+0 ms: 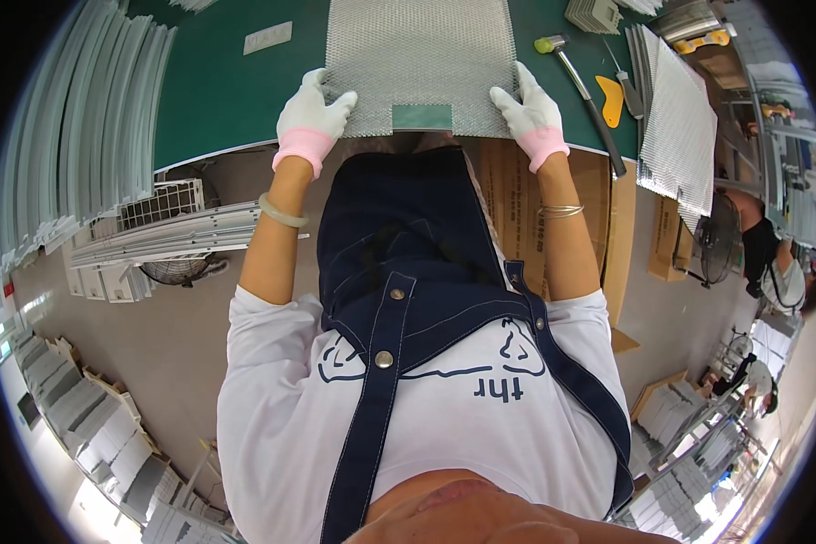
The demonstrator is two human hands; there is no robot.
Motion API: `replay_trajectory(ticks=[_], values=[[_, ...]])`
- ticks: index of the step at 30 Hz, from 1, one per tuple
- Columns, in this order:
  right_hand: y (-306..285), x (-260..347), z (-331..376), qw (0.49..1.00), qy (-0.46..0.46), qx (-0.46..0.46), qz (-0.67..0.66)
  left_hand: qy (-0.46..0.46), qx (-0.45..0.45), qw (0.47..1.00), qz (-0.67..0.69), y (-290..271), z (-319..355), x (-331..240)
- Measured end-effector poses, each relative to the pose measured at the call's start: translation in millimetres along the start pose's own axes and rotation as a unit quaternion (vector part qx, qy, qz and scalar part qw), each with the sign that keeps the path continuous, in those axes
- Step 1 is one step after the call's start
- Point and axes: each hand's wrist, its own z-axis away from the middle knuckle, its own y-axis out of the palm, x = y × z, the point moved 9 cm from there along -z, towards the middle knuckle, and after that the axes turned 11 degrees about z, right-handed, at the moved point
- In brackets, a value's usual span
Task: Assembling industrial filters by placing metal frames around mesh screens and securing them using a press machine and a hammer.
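A silvery expanded-metal mesh sheet (417, 54) lies across the green table, with a rectangular cutout in its near edge. My left hand (314, 113), in a white glove with a pink cuff, grips its left edge, the thumb on top. At the opposite edge my right hand (529, 109), gloved the same way, has its thumb on the mesh and its fingers along the side. The fingertips below the sheet are hidden. To the right lie a hammer (575, 77) with a black grip, a yellow scraper (610, 100) and a screwdriver (629, 91).
Long pale metal strips (109, 118) are stacked at the table's left. A pile of mesh sheets (675, 118) stands at the right. A white rectangular piece (267, 38) lies at the back left. Cardboard (508, 199) is under the table; a fan (718, 238) stands near another person (775, 263).
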Motion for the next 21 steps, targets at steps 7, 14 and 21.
replay_trajectory(ticks=[7, 14, 21], values=[[1.5, -0.9, -0.9, 1.0, -0.013, 0.0, 0.006, 0.005, 0.003, 1.0, 0.001, 1.3, -0.8, 2.4], [3.0, 1.5, -1.3, 0.999, -0.027, -0.009, 0.039, -0.001, 0.005, 1.0, -0.01, 0.9, -0.3, -1.4], [-0.3, 6.7, 0.2, 0.995, -0.024, -0.017, 0.094, 0.003, -0.023, 0.996, -0.091, -2.0, 3.9, -12.7]])
